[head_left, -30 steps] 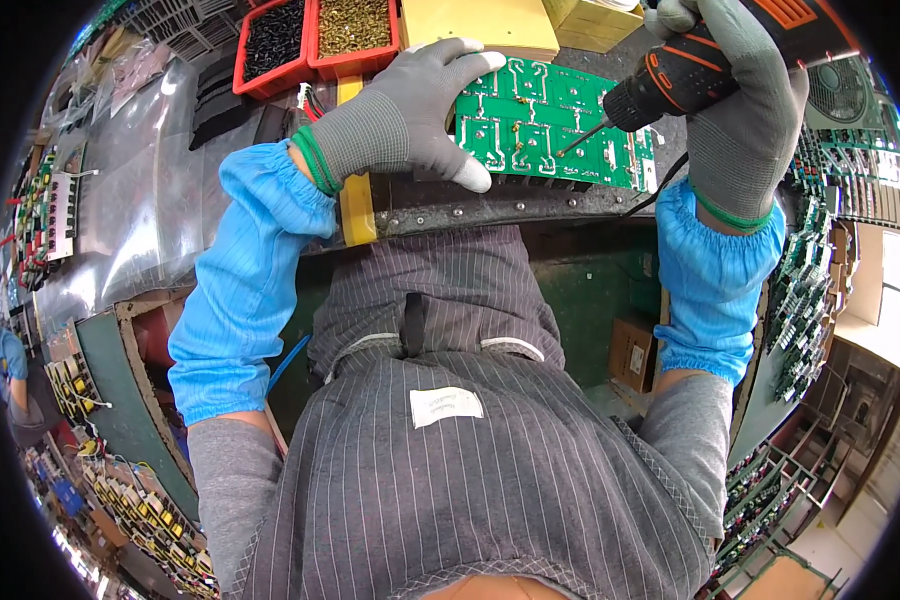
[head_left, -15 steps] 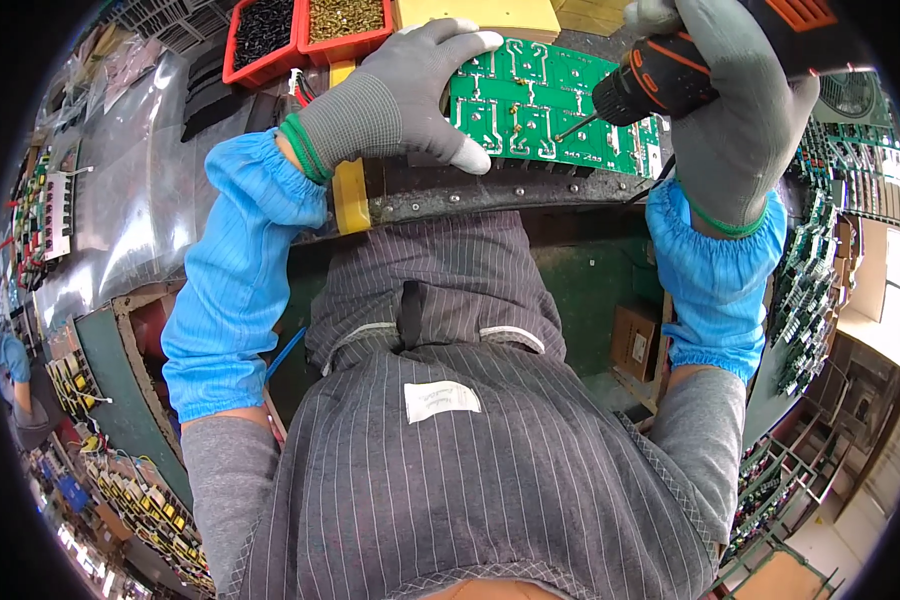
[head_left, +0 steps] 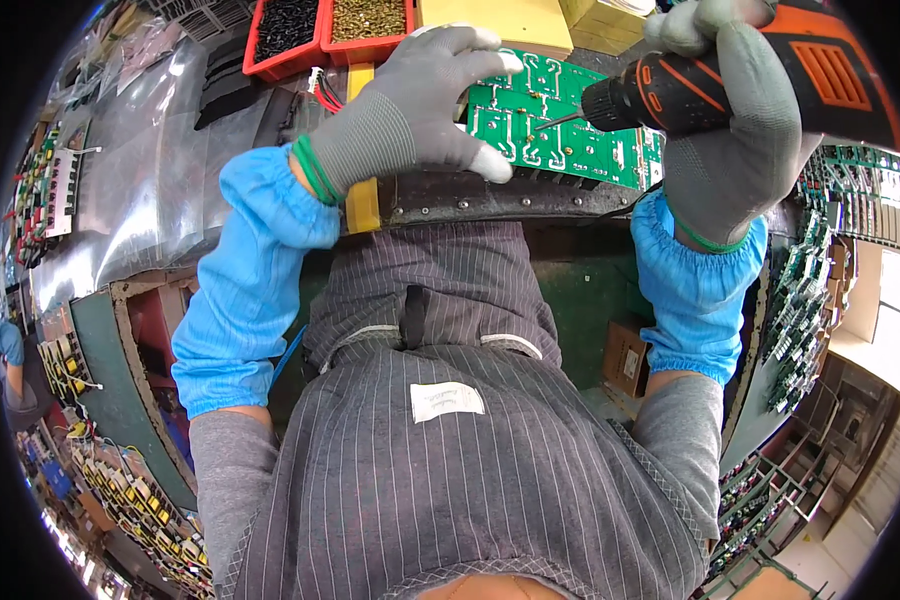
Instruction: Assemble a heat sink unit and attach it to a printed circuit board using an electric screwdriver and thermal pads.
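Note:
A green circuit board (head_left: 595,150) lies near the front edge of the workbench. My left hand (head_left: 410,105), in a grey glove with pale fingertips, grips its left end, fingers at the far edge and thumb at the near corner. My right hand (head_left: 735,140), gloved alike, is wrapped round a black and orange power drill (head_left: 670,92). From the drill's chuck a thin bit (head_left: 560,121) points left over the middle of the board. Whether its tip touches the board I cannot tell. The drill and my right hand hide the board's far right part.
Two red bins stand beyond my left hand, one with black screws (head_left: 288,30), one with brass-coloured screws (head_left: 368,18). A yellow stack (head_left: 495,22) sits behind the board. Yellow tape (head_left: 362,205) crosses the bench edge (head_left: 460,207). Racks of circuit boards (head_left: 805,300) flank the right side.
The drill bit has shifted left across the board, at a flatter angle. The board and my left hand appear slightly further right and lower in the view.

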Demonstrator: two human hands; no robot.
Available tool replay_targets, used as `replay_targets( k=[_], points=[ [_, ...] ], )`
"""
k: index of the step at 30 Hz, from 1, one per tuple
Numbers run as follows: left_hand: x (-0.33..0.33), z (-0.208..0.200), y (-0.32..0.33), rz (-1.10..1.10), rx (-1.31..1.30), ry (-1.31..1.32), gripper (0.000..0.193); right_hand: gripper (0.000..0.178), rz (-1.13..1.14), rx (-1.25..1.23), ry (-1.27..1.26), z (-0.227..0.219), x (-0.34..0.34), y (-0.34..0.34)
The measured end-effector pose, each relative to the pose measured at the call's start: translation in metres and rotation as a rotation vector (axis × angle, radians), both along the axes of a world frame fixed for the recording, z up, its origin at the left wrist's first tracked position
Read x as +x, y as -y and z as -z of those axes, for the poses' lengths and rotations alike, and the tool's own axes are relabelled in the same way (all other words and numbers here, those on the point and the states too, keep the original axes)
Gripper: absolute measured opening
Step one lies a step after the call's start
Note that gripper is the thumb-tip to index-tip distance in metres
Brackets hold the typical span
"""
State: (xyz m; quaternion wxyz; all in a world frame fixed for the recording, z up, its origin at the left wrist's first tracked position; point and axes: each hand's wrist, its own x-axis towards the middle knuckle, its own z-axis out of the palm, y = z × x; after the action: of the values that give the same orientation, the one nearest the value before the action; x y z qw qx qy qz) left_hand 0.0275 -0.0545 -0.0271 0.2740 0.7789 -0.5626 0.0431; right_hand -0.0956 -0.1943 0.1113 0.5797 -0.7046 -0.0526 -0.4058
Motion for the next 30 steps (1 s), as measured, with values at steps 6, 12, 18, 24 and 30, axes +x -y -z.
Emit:
replay_targets(
  k=[6, 12, 18, 24, 30],
  points=[
    [-0.032, -0.006, 0.002, -0.023, -0.235, -0.161, 0.052, 0.048, -0.396, 0.008, 0.244, 0.03, 0.013, 0.05],
    [-0.049, -0.005, 0.016, -0.129, -0.302, -0.056, 0.034, 0.053, -0.316, 0.032, 0.194, 0.026, -0.001, 0.058],
    [-0.05, -0.003, 0.02, -0.137, -0.387, -0.056, 0.025, 0.026, -0.396, 0.15, 0.16, 0.023, -0.011, 0.101],
    [-0.049, -0.004, 0.019, -0.094, -0.464, -0.098, 0.022, 0.029, -0.448, 0.168, 0.148, 0.021, -0.009, 0.107],
    [-0.039, -0.006, 0.015, 0.026, -0.372, -0.192, 0.023, 0.035, -0.523, 0.221, 0.139, 0.015, -0.004, 0.104]
  ],
)
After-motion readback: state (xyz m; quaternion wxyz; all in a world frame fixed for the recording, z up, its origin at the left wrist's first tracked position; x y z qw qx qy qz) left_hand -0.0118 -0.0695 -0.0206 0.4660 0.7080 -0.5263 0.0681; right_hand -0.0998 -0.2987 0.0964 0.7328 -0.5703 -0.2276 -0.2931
